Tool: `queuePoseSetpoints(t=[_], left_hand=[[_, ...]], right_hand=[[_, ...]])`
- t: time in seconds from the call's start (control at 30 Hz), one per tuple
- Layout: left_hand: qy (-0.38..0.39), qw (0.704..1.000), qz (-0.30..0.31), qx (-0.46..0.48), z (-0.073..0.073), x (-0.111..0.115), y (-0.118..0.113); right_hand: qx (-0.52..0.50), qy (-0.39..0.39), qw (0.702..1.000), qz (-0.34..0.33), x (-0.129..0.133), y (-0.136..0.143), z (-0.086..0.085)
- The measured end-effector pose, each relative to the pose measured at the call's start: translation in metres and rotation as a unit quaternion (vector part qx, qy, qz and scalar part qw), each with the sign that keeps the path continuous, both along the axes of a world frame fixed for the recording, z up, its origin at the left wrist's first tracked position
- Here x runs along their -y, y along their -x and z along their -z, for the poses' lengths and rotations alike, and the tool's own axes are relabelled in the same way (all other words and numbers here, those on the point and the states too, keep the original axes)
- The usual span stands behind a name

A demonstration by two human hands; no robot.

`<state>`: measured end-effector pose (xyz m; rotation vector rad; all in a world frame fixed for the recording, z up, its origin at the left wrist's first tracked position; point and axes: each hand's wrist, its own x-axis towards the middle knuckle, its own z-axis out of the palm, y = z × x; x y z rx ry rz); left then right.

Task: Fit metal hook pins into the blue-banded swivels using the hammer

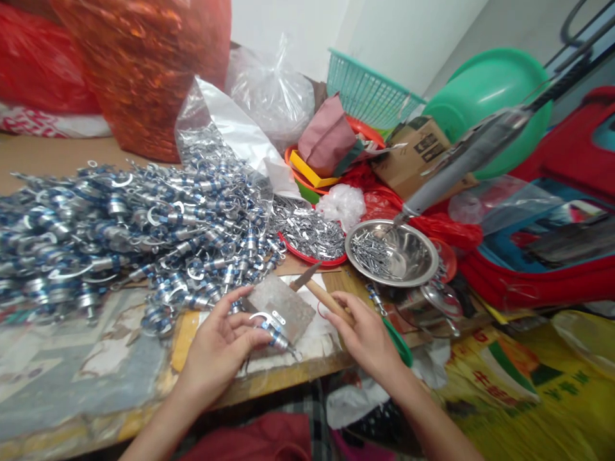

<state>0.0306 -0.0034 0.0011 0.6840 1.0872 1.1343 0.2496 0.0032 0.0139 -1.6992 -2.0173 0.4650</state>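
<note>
Between the thumb and fingers of my left hand [225, 339] is a small silver-and-blue metal fitting [275, 334] with a curved, hook-like arm and a thin tip. It is over or against the near part of a grey metal block [288, 304] on the table; contact is unclear. A small flat silver piece [278, 317] with holes shows beside the fitting. My right hand [360, 326] is wrapped round the wooden handle of a hammer [329, 301]. Its dark, narrow head is raised just beyond the block's right side.
A big heap of similar fittings [120, 230] covers the left side. Behind the block stand a red tray [314, 261] of small flat metal pieces and a steel bowl [427, 272] with thin metal parts. A grey-handled tool [446, 166] slants above the bowl.
</note>
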Motion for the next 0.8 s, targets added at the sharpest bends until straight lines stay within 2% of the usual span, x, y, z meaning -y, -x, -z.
queuePoseSetpoints(t=[0.13,0.23,0.3,0.4,0.53,0.7,0.8], left_hand=[[-0.002,1.0,0.0,-0.002,0.0,0.0,0.0],[-0.004,1.0,0.001,-0.002,0.001,0.0,-0.001],[-0.006,1.0,0.001,-0.003,0.002,0.001,0.0],[-0.01,1.0,0.0,-0.006,0.003,0.001,0.0],[-0.013,1.0,0.0,-0.005,0.004,0.0,0.001],[-0.003,1.0,0.0,0.007,0.005,0.0,0.0],[-0.005,1.0,-0.005,0.013,0.005,0.001,0.0]], right_hand=[[-0.052,0.078,0.996,-0.009,-0.016,-0.003,0.012],[0.009,0.061,0.998,-0.014,-0.021,-0.002,0.017],[0.032,0.006,0.999,-0.01,-0.018,0.007,0.013],[-0.017,-0.069,0.997,-0.017,-0.011,0.033,0.003],[-0.056,-0.038,0.997,-0.041,-0.011,0.06,-0.001],[-0.077,0.03,0.996,-0.026,-0.028,0.048,-0.005],[-0.04,-0.04,0.998,-0.026,-0.025,0.043,-0.014]])
